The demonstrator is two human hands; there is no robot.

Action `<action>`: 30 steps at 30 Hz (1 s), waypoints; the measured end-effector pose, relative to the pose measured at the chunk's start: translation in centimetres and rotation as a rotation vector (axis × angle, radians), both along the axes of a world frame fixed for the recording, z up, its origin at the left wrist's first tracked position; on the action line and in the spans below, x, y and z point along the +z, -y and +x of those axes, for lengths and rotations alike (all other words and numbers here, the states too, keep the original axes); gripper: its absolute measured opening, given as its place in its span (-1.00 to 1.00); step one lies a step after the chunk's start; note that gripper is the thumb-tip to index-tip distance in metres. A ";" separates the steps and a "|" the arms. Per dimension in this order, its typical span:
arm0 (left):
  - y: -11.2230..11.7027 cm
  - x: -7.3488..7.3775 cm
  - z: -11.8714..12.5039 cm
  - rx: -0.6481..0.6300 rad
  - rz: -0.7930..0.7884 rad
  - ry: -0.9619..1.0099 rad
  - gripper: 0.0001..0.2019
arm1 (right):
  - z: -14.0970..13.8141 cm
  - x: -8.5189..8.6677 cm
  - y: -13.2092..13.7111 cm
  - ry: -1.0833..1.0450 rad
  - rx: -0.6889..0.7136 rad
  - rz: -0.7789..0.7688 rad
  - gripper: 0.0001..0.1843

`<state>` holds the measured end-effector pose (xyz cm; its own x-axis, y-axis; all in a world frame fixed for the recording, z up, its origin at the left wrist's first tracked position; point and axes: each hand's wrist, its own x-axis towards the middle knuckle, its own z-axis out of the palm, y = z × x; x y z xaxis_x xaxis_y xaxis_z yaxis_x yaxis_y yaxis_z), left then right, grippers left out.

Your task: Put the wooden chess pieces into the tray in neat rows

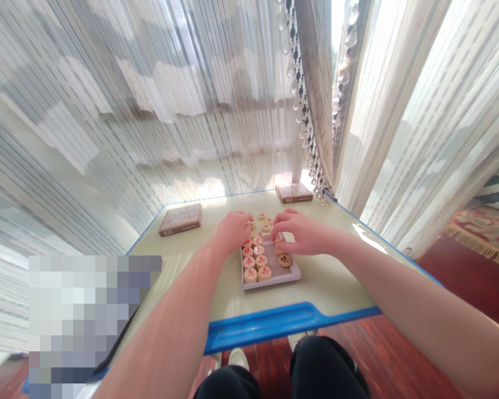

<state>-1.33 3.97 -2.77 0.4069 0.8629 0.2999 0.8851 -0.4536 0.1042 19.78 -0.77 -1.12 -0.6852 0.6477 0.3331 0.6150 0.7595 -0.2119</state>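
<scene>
A shallow grey tray [274,281] lies on the table, with round wooden Chinese chess pieces inside. Red-lettered pieces [261,261] fill two columns on its left side. On the tray's right side sits a black-lettered piece [284,260]. My right hand [296,231] reaches over that side, thumb and fingers around a Chinese chess piece [279,237]. Beyond the tray's far left corner, my left hand [234,228] has its fingers curled beside a loose piece [251,225]; what its fingertips hold is hidden. More loose pieces [266,227] lie on the table between my hands.
The pale table [328,282] has a blue rim [266,327]. One flat box [181,219] stands at the back left, another flat box [294,193] at the back right. Striped curtains [170,111] hang behind. A pixelated patch [87,316] covers the lower left.
</scene>
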 end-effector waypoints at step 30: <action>-1.3 -0.8 -0.7 0.073 -0.161 0.195 -0.63 | 0.2 -4.9 -6.7 -0.213 -0.201 -0.113 -0.69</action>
<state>-2.03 5.32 -3.58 0.2902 0.9306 0.2229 0.8708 -0.3534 0.3418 19.96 5.91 -5.99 -0.4623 0.8042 0.3735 0.6830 0.5916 -0.4284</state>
